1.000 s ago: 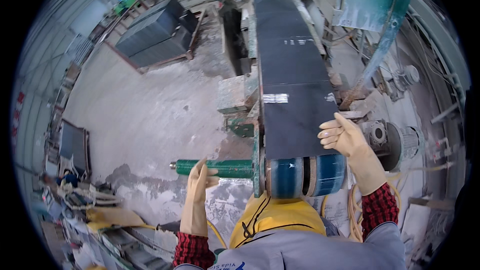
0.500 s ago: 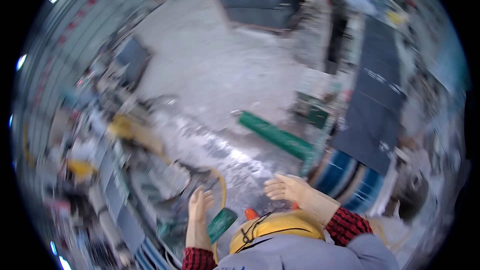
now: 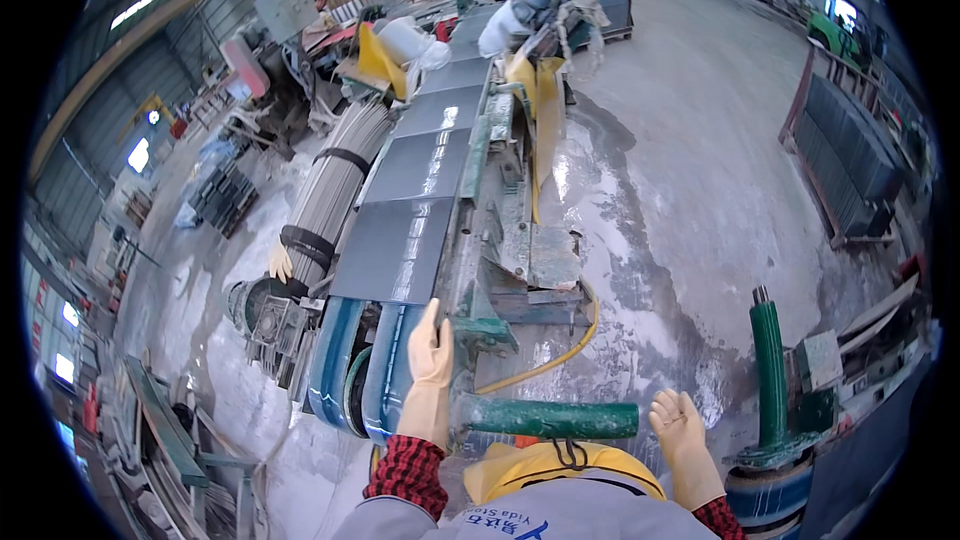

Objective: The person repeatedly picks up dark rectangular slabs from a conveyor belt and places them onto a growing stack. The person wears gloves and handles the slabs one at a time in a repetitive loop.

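Note:
My left hand, in a cream rubber glove, is held with fingers stretched beside the front end of a conveyor. It holds nothing; whether it touches the frame I cannot tell. Dark grey stone slabs, wet and shiny, lie in a row along this conveyor, the nearest one reaching its blue belts. My right hand, gloved alike, hangs free with slightly bent, parted fingers just right of a green cylindrical bar. That bar sticks out from the conveyor across my front.
A green post and a second blue-belted roller stand at my right. Slabs lean on a rack farther off. A yellow hose loops over the wet floor. Left of the conveyor are a ribbed roll and a loose glove.
My view has swung left, so the slab-laden conveyor moved from the lower left to the centre. The other conveyor slid to the lower right edge. Both hands stay empty.

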Action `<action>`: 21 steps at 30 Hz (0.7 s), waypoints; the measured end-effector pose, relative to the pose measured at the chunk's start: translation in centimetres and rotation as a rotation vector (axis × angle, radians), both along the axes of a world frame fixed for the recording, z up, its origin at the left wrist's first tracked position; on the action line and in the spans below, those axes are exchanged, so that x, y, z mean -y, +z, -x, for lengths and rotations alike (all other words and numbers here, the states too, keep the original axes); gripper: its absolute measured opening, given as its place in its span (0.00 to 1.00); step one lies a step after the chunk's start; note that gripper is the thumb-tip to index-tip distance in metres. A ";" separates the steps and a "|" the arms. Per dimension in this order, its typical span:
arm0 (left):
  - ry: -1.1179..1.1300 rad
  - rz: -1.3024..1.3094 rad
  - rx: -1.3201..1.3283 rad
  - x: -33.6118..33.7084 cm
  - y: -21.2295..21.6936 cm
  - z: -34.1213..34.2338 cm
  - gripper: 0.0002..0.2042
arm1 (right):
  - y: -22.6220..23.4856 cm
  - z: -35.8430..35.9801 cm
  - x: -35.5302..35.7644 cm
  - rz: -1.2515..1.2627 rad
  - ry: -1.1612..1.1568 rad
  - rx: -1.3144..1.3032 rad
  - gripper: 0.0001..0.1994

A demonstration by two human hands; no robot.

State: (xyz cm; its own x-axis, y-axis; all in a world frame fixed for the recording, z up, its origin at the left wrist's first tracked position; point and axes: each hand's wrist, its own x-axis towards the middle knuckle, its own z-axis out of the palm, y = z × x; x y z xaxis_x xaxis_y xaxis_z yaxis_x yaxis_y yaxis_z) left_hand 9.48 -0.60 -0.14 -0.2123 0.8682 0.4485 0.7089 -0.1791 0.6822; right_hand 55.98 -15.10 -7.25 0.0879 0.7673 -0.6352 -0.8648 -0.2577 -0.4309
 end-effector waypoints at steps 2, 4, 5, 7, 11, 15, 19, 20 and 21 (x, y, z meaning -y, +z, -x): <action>0.029 -0.038 -0.032 -1.4 -0.2 3.4 0.23 | 1.4 3.2 -2.4 -0.010 0.066 0.040 0.24; 0.055 0.016 -0.243 -3.7 -0.9 6.7 0.24 | 3.6 6.9 -4.8 -0.009 0.134 0.128 0.25; 0.041 0.062 -0.338 -5.3 -1.3 7.8 0.24 | 2.9 7.4 -5.9 -0.086 0.182 0.089 0.25; -0.020 0.131 -0.434 -8.8 -2.6 9.5 0.23 | 4.2 9.7 -7.4 -0.104 0.195 0.113 0.25; -0.105 0.247 -0.586 -15.0 -2.5 9.8 0.23 | 6.9 12.3 -8.3 -0.007 0.211 0.300 0.24; -0.060 0.262 -0.585 -20.7 -2.6 9.2 0.23 | 7.7 12.4 -7.5 0.094 0.109 0.360 0.24; 0.013 0.270 -0.565 -25.4 -2.6 8.5 0.24 | 6.0 10.9 -6.3 0.053 0.096 0.266 0.23; 0.026 0.294 -0.558 -26.3 -2.5 8.4 0.24 | 6.7 11.5 -6.7 0.100 0.071 0.298 0.20; 0.071 0.283 -0.531 -26.8 -2.8 8.2 0.24 | 9.6 13.9 -7.8 0.147 0.053 0.331 0.17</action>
State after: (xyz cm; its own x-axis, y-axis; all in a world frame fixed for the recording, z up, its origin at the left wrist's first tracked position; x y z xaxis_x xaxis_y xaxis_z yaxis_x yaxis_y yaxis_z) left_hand 1.28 26.22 -2.96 -0.0843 0.9613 0.2623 0.9692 0.0179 0.2458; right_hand 42.07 -7.30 2.31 0.2698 0.6788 -0.6830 -0.6686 -0.3783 -0.6402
